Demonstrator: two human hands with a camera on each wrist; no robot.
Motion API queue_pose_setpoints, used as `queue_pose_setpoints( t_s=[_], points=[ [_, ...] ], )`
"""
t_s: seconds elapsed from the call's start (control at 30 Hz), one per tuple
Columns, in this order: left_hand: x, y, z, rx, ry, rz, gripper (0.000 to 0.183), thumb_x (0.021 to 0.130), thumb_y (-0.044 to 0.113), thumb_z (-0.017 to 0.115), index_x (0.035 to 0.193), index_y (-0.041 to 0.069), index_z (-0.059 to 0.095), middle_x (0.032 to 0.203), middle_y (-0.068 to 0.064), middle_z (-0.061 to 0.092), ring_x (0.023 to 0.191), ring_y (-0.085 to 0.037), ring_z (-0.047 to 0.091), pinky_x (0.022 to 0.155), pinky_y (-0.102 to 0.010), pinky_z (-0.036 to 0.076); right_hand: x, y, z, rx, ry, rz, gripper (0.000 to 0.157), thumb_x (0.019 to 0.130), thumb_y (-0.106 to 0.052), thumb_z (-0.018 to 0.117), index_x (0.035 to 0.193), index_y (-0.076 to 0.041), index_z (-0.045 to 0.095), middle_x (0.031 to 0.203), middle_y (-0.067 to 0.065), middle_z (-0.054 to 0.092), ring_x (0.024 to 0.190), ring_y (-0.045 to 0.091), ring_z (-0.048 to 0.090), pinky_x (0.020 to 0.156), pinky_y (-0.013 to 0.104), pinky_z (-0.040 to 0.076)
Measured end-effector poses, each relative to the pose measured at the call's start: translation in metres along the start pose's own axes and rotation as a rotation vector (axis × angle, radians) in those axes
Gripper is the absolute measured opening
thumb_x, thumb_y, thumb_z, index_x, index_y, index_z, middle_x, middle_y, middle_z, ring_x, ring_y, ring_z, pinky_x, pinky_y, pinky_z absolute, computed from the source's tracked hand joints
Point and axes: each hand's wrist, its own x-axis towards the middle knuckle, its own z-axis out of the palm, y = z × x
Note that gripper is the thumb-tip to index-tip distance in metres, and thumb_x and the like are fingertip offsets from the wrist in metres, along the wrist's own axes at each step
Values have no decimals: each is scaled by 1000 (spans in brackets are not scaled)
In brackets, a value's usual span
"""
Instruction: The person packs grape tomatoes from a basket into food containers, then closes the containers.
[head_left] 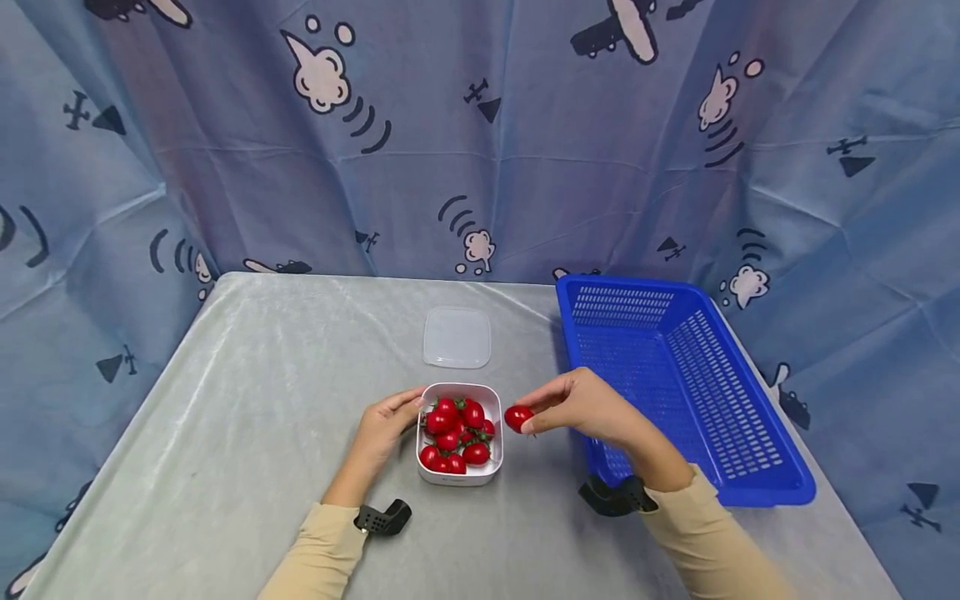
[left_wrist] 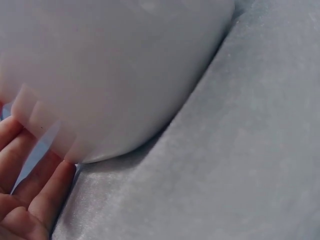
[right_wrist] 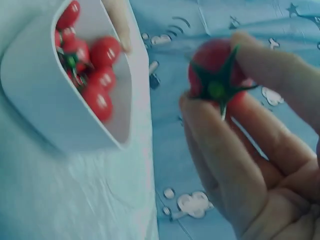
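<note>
Between thumb and fingers, my right hand [head_left: 592, 404] pinches a red cherry tomato [head_left: 516, 418], just right of a white container [head_left: 498, 467]. The tomato's green star-shaped stem end faces the camera in the right wrist view. Several more cherry tomatoes [head_left: 447, 439], some with green stems, lie inside the container. My left hand [head_left: 382, 421] rests against the container's upper left corner. In the left wrist view, its fingers [left_wrist: 55, 187] touch the smooth outer wall, extended and only slightly bent.
A clear square lid [head_left: 457, 337] lies on the table behind the container. To the right stands a large blue perforated basket [head_left: 772, 492], partly behind my right forearm. A pale cloth covers the table [head_left: 247, 400], and a patterned blue curtain [head_left: 420, 167] hangs at its back.
</note>
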Motion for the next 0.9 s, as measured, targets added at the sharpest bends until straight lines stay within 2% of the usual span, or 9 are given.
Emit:
queue_pose_setpoints(
  t_s=[0.27, 0.4, 0.57, 0.7, 0.9],
  points=[
    [0, -1, -1, -2, -2, 9, 36, 97, 12, 63, 126, -9, 63, 124, -19, 69, 96, 4, 66, 90, -15, 54, 14, -2, 48, -109, 138, -18, 27, 73, -17, 88, 96, -7, 81, 92, 7, 79, 84, 12, 65, 65, 27, 51],
    [0, -1, -2, -2, -4, 3, 37, 97, 13, 64, 127, -8, 63, 126, -19, 68, 97, 4, 66, 90, -15, 54, 19, 2, 65, -156, 165, -13, 26, 70, -15, 89, 94, -8, 81, 95, 7, 78, 86, 15, 64, 65, 23, 50],
    [2, 0, -2, -7, 7, -4, 35, 96, 11, 64, 126, -7, 64, 125, -19, 68, 96, 4, 67, 90, -15, 54, 25, 10, 76, -218, 156, -69, 26, 70, -12, 89, 93, -5, 81, 96, 10, 78, 82, 11, 61, 61, 18, 47],
    [2, 1, -2, -11, 8, 0, 35, 96, 10, 64, 126, -8, 64, 123, -18, 69, 96, 4, 67, 90, -15, 54, 29, 14, 82, -222, 139, -102, 26, 70, -10, 89, 94, -3, 81, 95, 12, 78, 74, 10, 55, 57, 17, 44],
    [1, -1, -2, -5, -3, -3, 37, 96, 12, 65, 126, -8, 63, 125, -19, 69, 97, 3, 67, 91, -16, 54, 31, 15, 90, -265, 147, -101, 28, 70, -9, 89, 96, -3, 80, 96, 12, 78, 79, 11, 63, 63, 17, 52]
  ],
)
